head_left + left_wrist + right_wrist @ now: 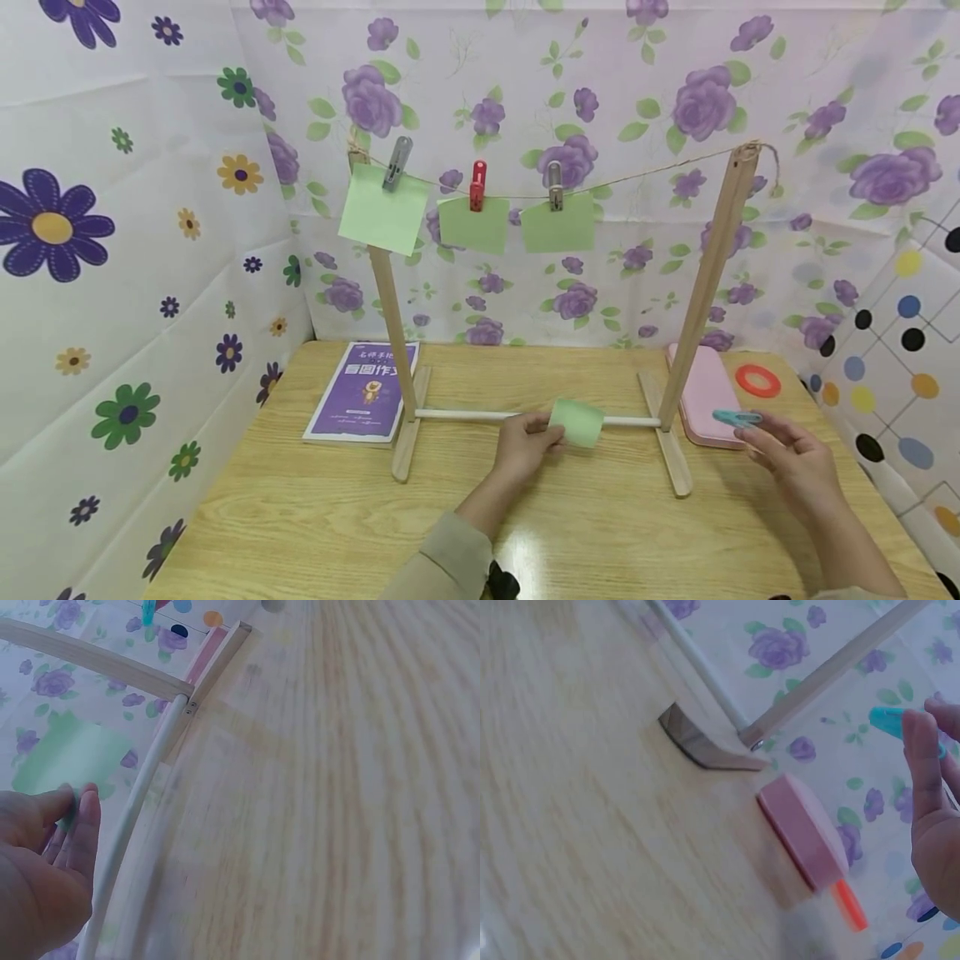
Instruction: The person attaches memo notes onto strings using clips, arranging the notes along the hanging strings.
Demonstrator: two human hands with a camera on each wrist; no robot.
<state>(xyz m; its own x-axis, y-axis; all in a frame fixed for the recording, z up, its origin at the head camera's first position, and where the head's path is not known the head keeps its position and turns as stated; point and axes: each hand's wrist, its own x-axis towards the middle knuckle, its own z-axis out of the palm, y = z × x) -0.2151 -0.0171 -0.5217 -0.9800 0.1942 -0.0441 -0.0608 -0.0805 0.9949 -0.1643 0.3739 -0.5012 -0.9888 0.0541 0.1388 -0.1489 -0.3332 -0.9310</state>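
Note:
My left hand [525, 450] pinches a green sticky note [576, 422] by its left edge, near the white crossbar [472, 414] of a wooden stand. In the left wrist view the same note [71, 754] rises above the thumb and fingertips. Over on the right, my right hand [798, 462] holds a light blue clothespin [737, 418] between thumb and fingers, above the pink case. A string [637, 177] runs between the two posts. From it hang three green notes [384, 208], held by a grey clothespin [398, 163], a red clothespin [477, 186] and another grey clothespin [555, 185].
The wooden posts [708, 283] stand on flat feet [408, 425] on the wooden table [315, 517]. A purple book [356, 396] lies by the left post. Behind the right post are a pink case [708, 396] and an orange-red ring [757, 367]. Floral cloth hangs behind.

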